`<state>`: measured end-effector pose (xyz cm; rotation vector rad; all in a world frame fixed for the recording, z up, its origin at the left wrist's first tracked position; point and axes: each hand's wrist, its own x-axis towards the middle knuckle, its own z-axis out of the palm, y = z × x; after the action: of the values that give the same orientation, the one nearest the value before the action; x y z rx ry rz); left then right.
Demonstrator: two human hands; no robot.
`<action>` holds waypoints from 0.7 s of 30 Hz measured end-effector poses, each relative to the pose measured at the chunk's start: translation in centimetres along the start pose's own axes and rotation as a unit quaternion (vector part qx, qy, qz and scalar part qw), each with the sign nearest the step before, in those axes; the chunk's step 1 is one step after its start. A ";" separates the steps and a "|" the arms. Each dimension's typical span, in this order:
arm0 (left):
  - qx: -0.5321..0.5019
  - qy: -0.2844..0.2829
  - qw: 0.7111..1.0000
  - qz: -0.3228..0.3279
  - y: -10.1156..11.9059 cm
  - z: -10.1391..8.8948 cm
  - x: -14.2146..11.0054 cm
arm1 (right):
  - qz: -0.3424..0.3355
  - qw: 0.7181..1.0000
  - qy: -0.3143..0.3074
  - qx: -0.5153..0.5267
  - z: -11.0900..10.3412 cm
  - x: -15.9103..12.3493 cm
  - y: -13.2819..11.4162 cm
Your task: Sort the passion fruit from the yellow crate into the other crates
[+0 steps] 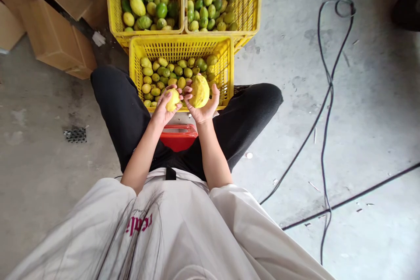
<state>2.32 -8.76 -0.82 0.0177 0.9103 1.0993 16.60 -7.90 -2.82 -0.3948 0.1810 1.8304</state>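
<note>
My left hand (165, 108) is closed around a small yellow lemon (172, 99). In my right hand (206, 110) rests a larger, bumpy yellow lemon (200, 91), with the thumb and fingers curled about it. Both fruits are held close together over the front edge of the nearest yellow crate (181, 43). Inside that crate lie many yellow and green lemons (164, 71), partly hidden behind my hands.
Behind the near crate stand two more yellow crates (257, 0) of green and yellow fruit. Cardboard boxes (54, 35) lie at the upper left. A red stool (179, 140) shows between my legs. Black cables (330, 83) run over the concrete floor on the right.
</note>
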 end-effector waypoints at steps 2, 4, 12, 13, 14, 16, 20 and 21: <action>-0.010 0.019 1.000 0.003 0.2 0.2 0.0 | -0.005 1.000 -0.010 -0.012 -0.3 0.3 0.0; -0.015 0.022 1.000 0.007 0.5 0.5 -0.2 | -0.015 0.999 -0.022 -0.029 -0.5 0.6 0.1; -0.055 -0.014 0.998 0.021 0.6 1.1 -0.6 | -0.091 0.992 0.015 -0.091 0.6 0.2 0.5; -0.056 -0.009 0.998 0.014 0.6 1.1 -0.5 | -0.087 0.993 0.016 -0.073 0.6 0.1 0.4; -0.054 -0.002 0.999 0.005 0.6 1.1 -0.4 | -0.081 0.995 0.018 -0.049 0.6 0.0 0.2; -0.046 0.010 0.999 -0.014 0.5 0.9 -0.1 | -0.063 0.998 0.031 -0.006 0.5 0.0 -0.2; -0.031 0.028 0.998 -0.046 0.1 0.1 1.2 | -0.020 0.997 0.070 -0.004 0.5 0.2 -0.2; -0.026 0.036 0.997 -0.056 -0.1 -0.2 1.5 | -0.015 0.997 0.075 -0.011 0.6 0.3 -0.1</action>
<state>2.47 -7.72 -1.92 -0.1157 0.9353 1.0237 16.49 -7.44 -2.31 -0.5479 0.2581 1.7747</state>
